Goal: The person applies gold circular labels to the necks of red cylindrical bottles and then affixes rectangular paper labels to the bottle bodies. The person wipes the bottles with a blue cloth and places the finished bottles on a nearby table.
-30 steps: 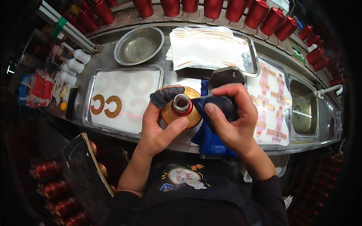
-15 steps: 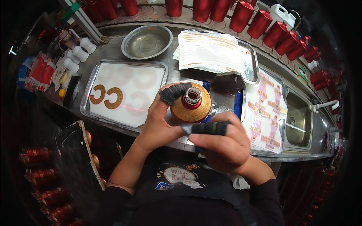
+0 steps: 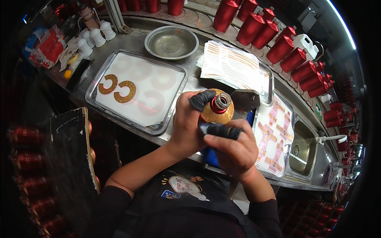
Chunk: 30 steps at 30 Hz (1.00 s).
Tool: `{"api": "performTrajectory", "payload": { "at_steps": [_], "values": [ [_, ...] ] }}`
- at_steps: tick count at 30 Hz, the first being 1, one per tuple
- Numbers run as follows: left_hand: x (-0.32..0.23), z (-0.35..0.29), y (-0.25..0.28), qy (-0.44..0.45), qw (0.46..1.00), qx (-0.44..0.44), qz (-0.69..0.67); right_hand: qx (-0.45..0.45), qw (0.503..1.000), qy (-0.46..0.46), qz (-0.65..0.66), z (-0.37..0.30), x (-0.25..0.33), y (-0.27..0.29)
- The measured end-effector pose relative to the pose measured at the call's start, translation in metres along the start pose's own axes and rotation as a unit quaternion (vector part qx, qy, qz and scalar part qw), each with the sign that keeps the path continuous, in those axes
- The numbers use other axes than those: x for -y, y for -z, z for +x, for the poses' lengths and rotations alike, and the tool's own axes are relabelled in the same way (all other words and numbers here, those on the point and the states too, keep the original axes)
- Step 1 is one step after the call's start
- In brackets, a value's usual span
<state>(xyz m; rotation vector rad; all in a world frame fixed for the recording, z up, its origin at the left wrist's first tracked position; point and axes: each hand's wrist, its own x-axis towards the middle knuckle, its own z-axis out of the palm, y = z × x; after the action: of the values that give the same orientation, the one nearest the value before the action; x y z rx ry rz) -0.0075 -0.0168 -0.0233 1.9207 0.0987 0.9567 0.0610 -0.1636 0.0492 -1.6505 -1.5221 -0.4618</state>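
A red bottle with an open, threaded glass neck stands in front of me, its neck leaning slightly right. A gold ring-shaped label covers its shoulder. My left hand is closed around the bottle's left side, with a black knitted finger cover on the thumb resting by the neck. My right hand is curled at the near side of the bottle. Its index finger wears a black cover with a pale tip close to the label's edge. Whether those fingers hold anything is hidden.
A metal tray with two gold C-shaped labels lies left. Behind are a metal basin and stacked label sheets. Pink-gold labels and a sink are right. Red bottles line the conveyor.
My view has turned, so the bench appears tilted down to the right. The bottle leans more to the right, and my left hand shows more of its back. The right hand stays by the bottle.
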Motion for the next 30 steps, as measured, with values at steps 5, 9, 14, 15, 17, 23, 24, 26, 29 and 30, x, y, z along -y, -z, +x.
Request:
{"api": "performTrajectory", "payload": {
  "at_steps": [5, 9, 14, 15, 17, 23, 24, 26, 29, 30],
  "values": [
    [0.006, -0.012, -0.023, -0.022, 0.991, -0.092, 0.097, -0.059, 0.994, -0.069, -0.067, -0.003, 0.009, -0.005],
    [0.004, -0.009, -0.016, -0.002, 0.997, -0.055, 0.054, -0.023, 0.997, -0.057, 0.049, -0.001, 0.010, 0.002],
    [0.010, 0.023, 0.025, 0.043, 0.982, 0.125, -0.133, -0.050, 0.997, -0.050, -0.034, 0.003, -0.005, 0.008],
    [0.010, 0.027, 0.028, 0.071, 0.969, 0.182, -0.148, -0.043, 0.997, -0.055, -0.040, 0.002, -0.006, 0.007],
    [0.008, 0.029, 0.027, 0.063, 0.970, 0.197, -0.129, -0.051, 0.996, -0.065, -0.017, -0.001, -0.006, 0.003],
    [0.007, 0.009, 0.006, -0.025, 0.999, 0.045, -0.012, -0.061, 0.993, -0.096, 0.000, -0.007, 0.001, -0.003],
    [0.010, 0.010, 0.008, 0.015, 0.998, 0.047, -0.046, -0.064, 0.994, -0.089, 0.008, -0.007, 0.001, -0.003],
    [0.012, 0.011, 0.006, 0.052, 0.982, 0.125, -0.135, -0.066, 0.993, -0.094, 0.013, -0.006, 0.000, -0.003],
    [0.005, 0.011, 0.000, 0.038, 0.989, 0.107, -0.092, -0.066, 0.993, -0.095, 0.002, -0.007, 0.001, -0.003],
    [0.001, 0.009, -0.002, 0.033, 0.995, 0.087, -0.045, -0.073, 0.992, -0.103, 0.012, -0.008, 0.001, -0.004]
  ]
}}
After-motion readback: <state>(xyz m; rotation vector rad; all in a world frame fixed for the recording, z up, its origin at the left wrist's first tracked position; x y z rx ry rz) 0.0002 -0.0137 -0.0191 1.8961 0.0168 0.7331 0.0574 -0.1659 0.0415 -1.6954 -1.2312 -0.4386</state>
